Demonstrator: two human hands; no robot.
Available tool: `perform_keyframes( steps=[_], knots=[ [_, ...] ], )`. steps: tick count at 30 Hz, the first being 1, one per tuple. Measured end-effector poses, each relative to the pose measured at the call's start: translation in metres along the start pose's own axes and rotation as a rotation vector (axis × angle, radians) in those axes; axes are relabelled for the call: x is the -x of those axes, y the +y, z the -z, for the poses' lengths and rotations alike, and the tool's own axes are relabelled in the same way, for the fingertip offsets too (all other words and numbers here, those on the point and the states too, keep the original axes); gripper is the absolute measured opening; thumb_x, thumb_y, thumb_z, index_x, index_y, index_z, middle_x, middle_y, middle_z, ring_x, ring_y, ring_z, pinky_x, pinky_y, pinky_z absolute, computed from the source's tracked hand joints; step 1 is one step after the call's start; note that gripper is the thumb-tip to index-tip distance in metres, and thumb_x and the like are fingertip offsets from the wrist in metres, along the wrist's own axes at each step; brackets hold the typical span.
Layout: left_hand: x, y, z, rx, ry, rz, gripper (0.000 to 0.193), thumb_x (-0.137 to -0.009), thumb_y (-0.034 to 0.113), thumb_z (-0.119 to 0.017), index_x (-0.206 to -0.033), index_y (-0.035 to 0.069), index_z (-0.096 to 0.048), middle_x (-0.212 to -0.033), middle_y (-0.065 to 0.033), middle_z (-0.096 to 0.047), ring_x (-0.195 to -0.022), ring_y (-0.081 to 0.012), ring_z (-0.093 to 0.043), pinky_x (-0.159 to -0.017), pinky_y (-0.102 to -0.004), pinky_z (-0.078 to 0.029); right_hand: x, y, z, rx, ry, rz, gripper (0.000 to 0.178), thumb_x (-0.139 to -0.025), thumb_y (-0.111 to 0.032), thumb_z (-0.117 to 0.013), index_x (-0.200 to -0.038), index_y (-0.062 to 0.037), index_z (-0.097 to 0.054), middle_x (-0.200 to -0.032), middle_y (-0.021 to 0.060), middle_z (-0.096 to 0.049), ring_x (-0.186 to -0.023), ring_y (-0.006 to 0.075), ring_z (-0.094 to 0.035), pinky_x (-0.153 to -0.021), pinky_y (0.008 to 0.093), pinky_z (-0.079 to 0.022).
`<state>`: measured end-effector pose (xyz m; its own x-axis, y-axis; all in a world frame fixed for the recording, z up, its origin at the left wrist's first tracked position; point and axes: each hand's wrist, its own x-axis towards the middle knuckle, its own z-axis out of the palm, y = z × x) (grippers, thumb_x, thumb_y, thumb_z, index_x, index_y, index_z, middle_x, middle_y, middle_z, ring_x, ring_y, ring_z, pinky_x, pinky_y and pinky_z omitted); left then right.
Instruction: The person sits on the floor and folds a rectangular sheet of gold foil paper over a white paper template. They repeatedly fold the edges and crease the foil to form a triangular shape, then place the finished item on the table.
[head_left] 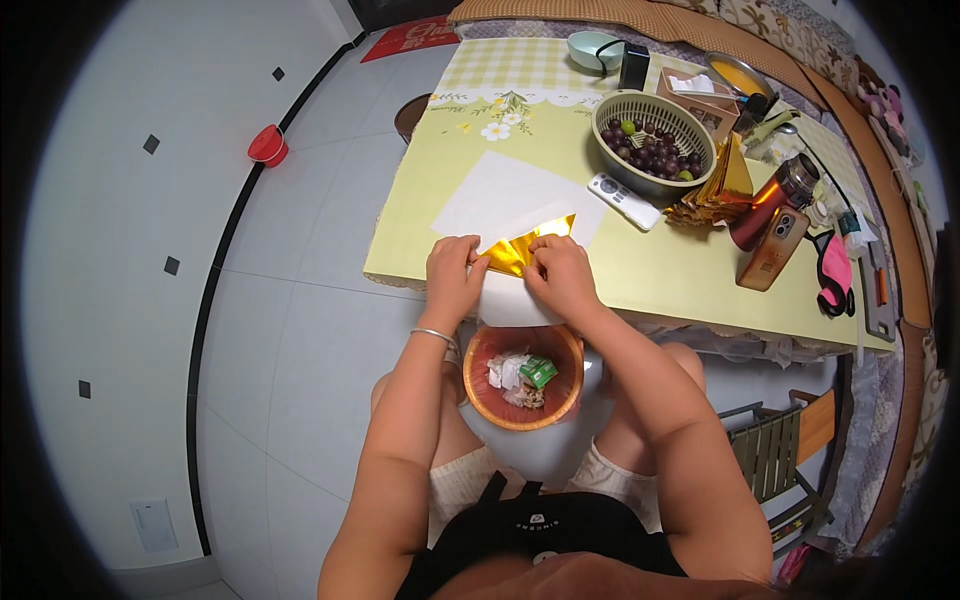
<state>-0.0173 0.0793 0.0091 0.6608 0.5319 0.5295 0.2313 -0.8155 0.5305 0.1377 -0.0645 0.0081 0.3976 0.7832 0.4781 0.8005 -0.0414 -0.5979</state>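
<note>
A sheet of shiny gold foil paper, partly folded with a pointed upper right corner, lies between my hands at the table's near edge. My left hand pinches its left end with thumb and fingers. My right hand is closed on the foil's middle, fingertips pressed down on it. Beneath the foil a white sheet of paper rests on the tablecloth, and its near end hangs past the edge. A fanned stack of folded gold foil paper stands to the right, beside the basin of grapes.
On the yellow-green table are a basin of grapes, a white remote control, a red thermos, a phone and a pink-and-black item. A trash bin stands between my knees. A folding chair is at the right.
</note>
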Motion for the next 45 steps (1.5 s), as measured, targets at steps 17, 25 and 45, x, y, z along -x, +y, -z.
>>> perform_keyframes(
  steps=[17,25,45],
  knots=[
    [-0.002,-0.005,-0.014,-0.148,-0.034,0.094,0.029,-0.084,0.015,-0.072,-0.110,0.005,-0.069,-0.099,-0.0127,-0.066,-0.104,-0.0338,-0.056,-0.091,-0.0461,-0.043,0.001,-0.006,-0.007,0.069,0.085,0.015,0.008,-0.073,-0.008,-0.067,-0.076,-0.0008,-0.067,-0.094,0.0109,-0.067,-0.093,0.0304,-0.061,-0.083,0.0438,-0.047],
    [-0.003,0.001,-0.016,-0.199,0.005,0.084,0.027,-0.082,0.016,-0.074,-0.107,0.005,-0.071,-0.098,-0.0115,-0.066,-0.104,-0.0325,-0.056,-0.091,-0.0453,-0.043,0.000,-0.011,0.000,0.127,-0.024,-0.013,0.016,-0.074,-0.009,-0.067,-0.089,-0.0016,-0.067,-0.100,0.0124,-0.064,-0.095,0.0316,-0.060,-0.083,0.0448,-0.046],
    [0.015,0.046,-0.014,-0.363,-0.046,-0.142,0.010,-0.075,0.006,-0.067,-0.084,0.001,-0.067,-0.085,-0.0121,-0.064,-0.081,-0.0321,-0.063,-0.073,-0.0450,-0.050,0.001,-0.008,-0.008,0.337,-0.048,0.119,0.044,-0.078,-0.015,-0.067,-0.121,-0.0121,-0.069,-0.103,0.0077,-0.059,-0.097,0.0256,-0.056,-0.081,0.0419,-0.042]
  ],
)
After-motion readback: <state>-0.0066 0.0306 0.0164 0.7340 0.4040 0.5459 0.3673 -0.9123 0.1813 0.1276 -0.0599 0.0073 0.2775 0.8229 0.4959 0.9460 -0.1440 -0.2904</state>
